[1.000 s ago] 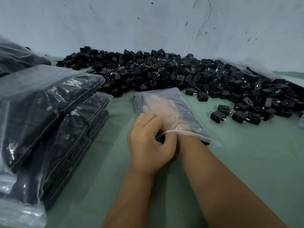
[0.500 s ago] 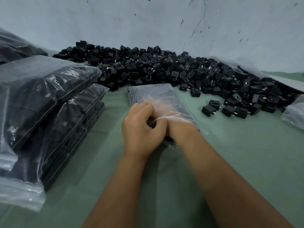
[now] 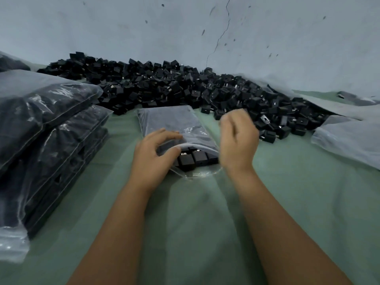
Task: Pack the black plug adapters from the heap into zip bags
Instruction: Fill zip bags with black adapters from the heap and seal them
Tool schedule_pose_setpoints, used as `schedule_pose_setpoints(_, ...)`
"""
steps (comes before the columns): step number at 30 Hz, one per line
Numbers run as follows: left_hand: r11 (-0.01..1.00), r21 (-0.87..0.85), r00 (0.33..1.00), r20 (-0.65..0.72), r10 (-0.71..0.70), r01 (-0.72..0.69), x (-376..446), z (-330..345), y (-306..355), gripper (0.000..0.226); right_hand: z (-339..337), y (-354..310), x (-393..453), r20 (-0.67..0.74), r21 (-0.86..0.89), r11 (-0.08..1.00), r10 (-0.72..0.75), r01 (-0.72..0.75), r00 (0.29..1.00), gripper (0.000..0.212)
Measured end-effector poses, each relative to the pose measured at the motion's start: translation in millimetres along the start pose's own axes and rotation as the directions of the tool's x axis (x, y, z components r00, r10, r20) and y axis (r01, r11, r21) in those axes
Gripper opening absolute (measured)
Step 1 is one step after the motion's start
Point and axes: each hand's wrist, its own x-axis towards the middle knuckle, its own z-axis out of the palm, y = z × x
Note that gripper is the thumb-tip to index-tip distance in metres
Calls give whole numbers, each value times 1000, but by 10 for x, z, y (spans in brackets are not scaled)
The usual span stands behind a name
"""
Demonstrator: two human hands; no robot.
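The zip bag (image 3: 176, 128) lies flat on the green table (image 3: 205, 212), its far end almost touching the heap of black plug adapters (image 3: 185, 89) piled along the wall (image 3: 185, 27), its open mouth toward the person. Inside the mouth, a row of adapters (image 3: 195, 157) shows, packed side by side. The left hand (image 3: 153, 154) has its grip on the bag's near left corner: the fingers lie curled over the top sheet and the thumb hooks under the lifted lip, pinching the plastic. The right hand (image 3: 238, 140) hovers just right of the bag, blurred, fingers loosely curled with nothing visible between them; whether it touches the bag's right edge cannot be told. Left of the bag, well apart, stands a stack of filled bags (image 3: 47, 124), dark with adapters. Right of the bag, past the heap's edge, lies a pile of empty clear bags (image 3: 347, 138).
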Motion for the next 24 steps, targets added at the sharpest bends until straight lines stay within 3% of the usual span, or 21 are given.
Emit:
schedule_pose_setpoints(1, 1000, 12, 1000, 7, -11, 11, 4, 4, -11, 30, -9, 101, 71, -55, 13, 981, 195, -194, 979, 17)
schedule_pose_setpoints(2, 1000, 22, 1000, 11, -13, 13, 8, 6, -25, 29, -32, 222, 117, -18, -44, 934, 354, -354, 935, 17)
schedule_pose_setpoints(4, 999, 33, 1000, 26, -9, 8, 13, 10, -47, 23, -72, 544, 90, 145, -267, 822, 550, -503, 823, 31)
schedule_pose_setpoints(6, 999, 38, 999, 41, -15, 13, 14, 5, -62, 20, -104, 684, 20, 262, -470, 756, 613, -456, 746, 42)
schedule_pose_setpoints(9, 998, 51, 997, 71, -33, 29, 27, 3, -82, 32, -35, 727, 10, 323, -617, 736, 561, -280, 762, 41)
schedule_pose_setpoints(14, 997, 58, 994, 93, -48, 43, 12, 9, -71, 33, -88, 700, -24, 233, -409, 799, 558, -440, 797, 24)
schedule_pose_setpoints(21, 995, 65, 991, 107, -76, 69, -1, 4, -42, 26, -133, 617, -40, 208, -180, 806, 592, -564, 779, 49)
schedule_pose_setpoints(24, 996, 60, 991, 116, -71, 65, 1, 2, -46, 28, -174, 550, -46, 208, -83, 817, 574, -570, 792, 44)
